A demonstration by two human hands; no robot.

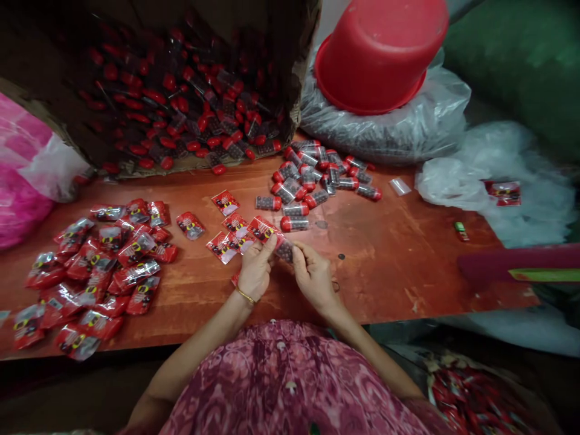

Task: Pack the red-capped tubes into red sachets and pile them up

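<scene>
Both hands meet over the middle of the table. My left hand (256, 269), with a bangle at the wrist, pinches a small red printed packet (263, 228). My right hand (313, 277) grips the packet's lower right end, where a clear tube of dark pieces (284, 249) shows. How far the tube sits inside the packet I cannot tell. Flat red printed packets (225, 246) lie just left of my left hand. Beyond my hands is a loose pile of clear tubes with red caps (308, 175). Filled red packets (99, 272) are heaped at the left.
A cardboard box (302, 66) holding many red-capped tubes lies open at the back left. An upturned red tub (380, 57) rests on a filled plastic bag (385, 133). White plastic bags (521, 175) and a small green-and-red item (461, 231) are on the right. The wooden table (408, 266) ends near my body.
</scene>
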